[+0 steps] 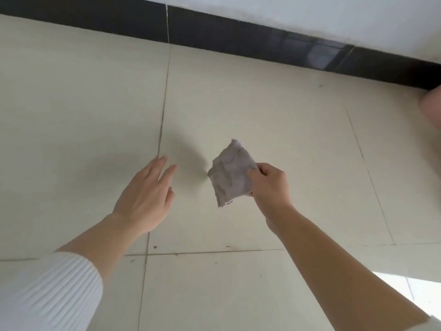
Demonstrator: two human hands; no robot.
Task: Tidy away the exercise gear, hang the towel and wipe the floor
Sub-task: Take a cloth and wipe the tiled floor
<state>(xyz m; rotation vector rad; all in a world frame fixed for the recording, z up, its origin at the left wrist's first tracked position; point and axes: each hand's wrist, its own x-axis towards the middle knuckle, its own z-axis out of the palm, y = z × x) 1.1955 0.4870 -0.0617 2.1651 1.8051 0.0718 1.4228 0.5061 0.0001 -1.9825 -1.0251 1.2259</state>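
My right hand (269, 187) pinches a small, crumpled grey cloth (232, 173) by its right edge, thumb on top and the other fingers curled underneath. The cloth hangs in the air above the floor (262, 103), to the right of my left hand. It throws a soft shadow on the tile to its left, clear of the cloth itself. My left hand (145, 194) is palm down over the floor beside it. Its fingers are straight and only slightly spread, the thumb is out to the side, and it holds nothing. I cannot tell whether the fingertips touch the tile, though the hand's shadow falls some way off to the left. A white ribbed sleeve (47, 290) is pushed up my left forearm, and my right forearm is bare. The floor is pale cream tile. One grout line (164, 99) runs away from me just past my left fingertips, and another crosses it below my wrists. A few dark specks (155, 247) lie near that crossing. At the far side a black skirting (214, 32) runs along the foot of a white wall (334, 13). A bright patch of sunlight (410, 290) lies on the tiles at the lower right. A pinkish blur (433, 106) sits at the right edge, too vague to make out.
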